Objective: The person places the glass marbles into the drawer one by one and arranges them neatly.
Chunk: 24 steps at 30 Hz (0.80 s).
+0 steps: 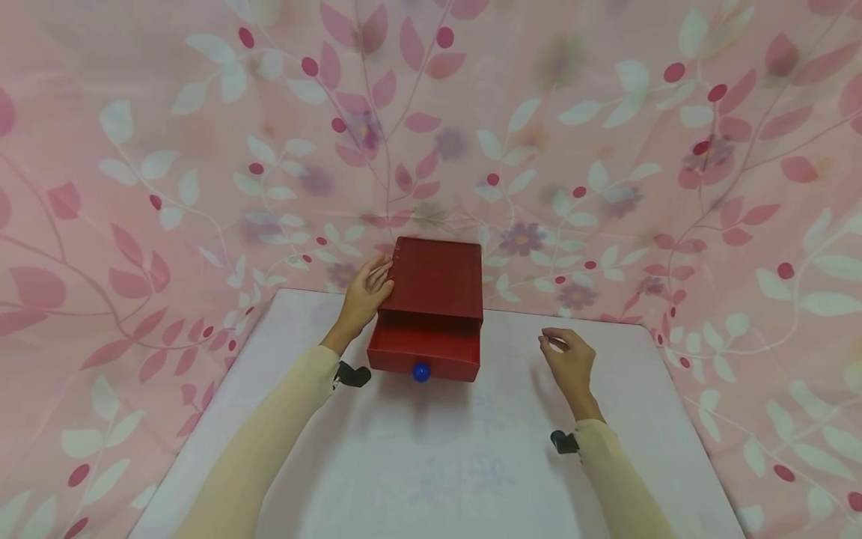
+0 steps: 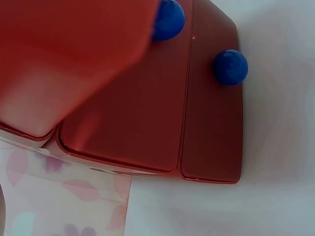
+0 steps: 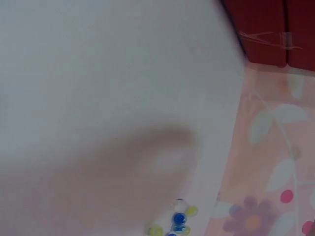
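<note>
A red drawer box (image 1: 438, 277) stands at the back of the table. Its top drawer (image 1: 424, 340) is pulled out, with a blue knob (image 1: 421, 372) on the front. Against the box's left side rests my left hand (image 1: 364, 299), fingers fairly straight and thumb near the top edge. Below the blurred top drawer (image 2: 69, 54), the left wrist view shows two closed drawers with blue knobs (image 2: 230, 67). My right hand (image 1: 571, 367) hovers right of the box, thumb and fingertips pinched together. Small blue, yellow and clear beads (image 3: 179, 219) show at the bottom of the right wrist view; the pinching fingers are hidden there.
A white-covered table (image 1: 512, 494) lies under both hands. Pink flowered cloth (image 1: 539, 150) hangs close behind the box and along both sides. Clear tape (image 3: 270, 39) is stuck to the box's side.
</note>
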Each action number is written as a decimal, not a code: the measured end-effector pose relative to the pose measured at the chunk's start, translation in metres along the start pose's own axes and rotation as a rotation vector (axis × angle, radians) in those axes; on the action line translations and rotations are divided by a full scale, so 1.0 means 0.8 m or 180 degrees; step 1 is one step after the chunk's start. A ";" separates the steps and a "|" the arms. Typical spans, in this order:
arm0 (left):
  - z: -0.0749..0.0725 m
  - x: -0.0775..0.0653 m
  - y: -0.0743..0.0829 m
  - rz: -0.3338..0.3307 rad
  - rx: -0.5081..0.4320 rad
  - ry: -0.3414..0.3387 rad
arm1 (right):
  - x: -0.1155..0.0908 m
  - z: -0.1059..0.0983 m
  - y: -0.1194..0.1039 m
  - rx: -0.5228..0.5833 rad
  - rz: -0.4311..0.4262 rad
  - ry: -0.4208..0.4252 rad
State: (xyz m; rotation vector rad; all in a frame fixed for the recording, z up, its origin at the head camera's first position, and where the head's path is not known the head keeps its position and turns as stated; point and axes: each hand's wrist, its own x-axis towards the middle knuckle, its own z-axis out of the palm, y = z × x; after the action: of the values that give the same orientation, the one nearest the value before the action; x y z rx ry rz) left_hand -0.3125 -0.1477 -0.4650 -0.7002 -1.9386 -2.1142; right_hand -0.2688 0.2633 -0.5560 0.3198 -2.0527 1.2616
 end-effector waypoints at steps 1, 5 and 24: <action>0.000 0.000 0.000 0.0001 -0.0002 -0.0002 | 0.003 0.002 -0.003 0.0051 -0.0039 0.0003; 0.000 0.001 0.000 -0.0015 0.0038 0.0010 | 0.014 0.008 -0.022 0.0226 -0.0208 0.0028; -0.001 0.000 0.000 -0.0025 0.0026 -0.0005 | 0.033 0.029 -0.084 0.0823 -0.0392 -0.0094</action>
State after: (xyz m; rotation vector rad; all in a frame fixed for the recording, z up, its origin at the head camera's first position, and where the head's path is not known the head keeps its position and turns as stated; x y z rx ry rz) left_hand -0.3125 -0.1483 -0.4649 -0.6940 -1.9527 -2.1097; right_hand -0.2623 0.2140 -0.4985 0.5775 -1.8638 1.4537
